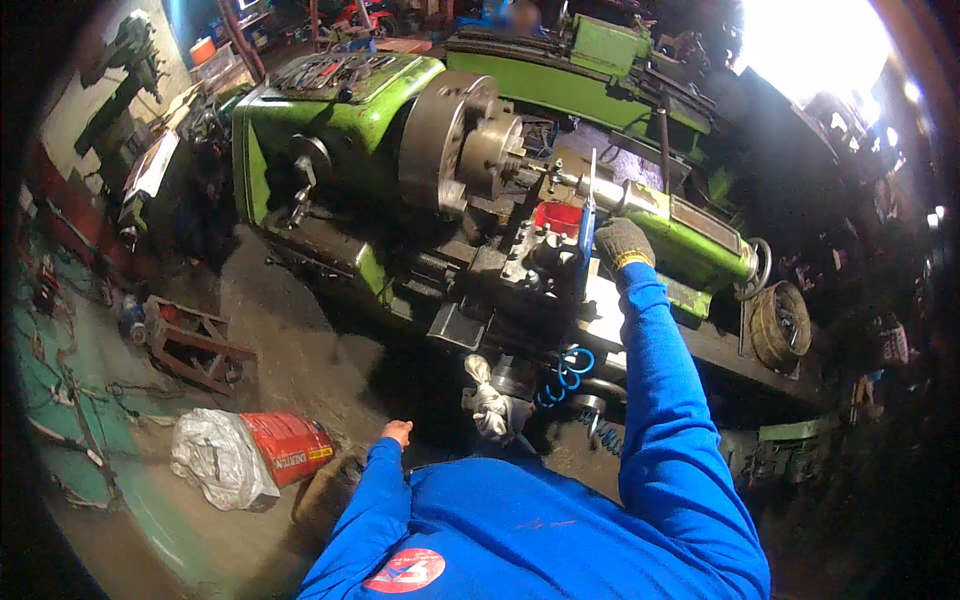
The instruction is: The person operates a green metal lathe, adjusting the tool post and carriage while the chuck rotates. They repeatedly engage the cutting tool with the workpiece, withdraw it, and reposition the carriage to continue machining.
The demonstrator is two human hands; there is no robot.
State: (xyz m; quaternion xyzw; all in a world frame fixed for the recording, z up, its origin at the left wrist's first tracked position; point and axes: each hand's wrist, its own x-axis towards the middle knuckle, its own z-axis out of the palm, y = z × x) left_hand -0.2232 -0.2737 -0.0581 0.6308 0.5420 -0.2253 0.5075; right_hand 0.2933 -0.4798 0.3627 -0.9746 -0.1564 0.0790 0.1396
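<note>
My right hand, in a grey knit glove with a yellow cuff, is closed at a long, slim blue tool with a pale, narrow tip pointing away from me. Its exact kind is hard to make out. The tool stands over the carriage of a green lathe, beside the toolpost and a red tray. To their left is the lathe's big steel chuck, with a round metal workpiece at its face. Low beside my body, my bare left hand is curled, with nothing visible in it.
A blue coiled hose and a knotted rag hang at the lathe's front. The green tailstock lies right of the carriage. On the floor at left are a red-and-white sack and a rusty metal frame. Another green machine stands behind.
</note>
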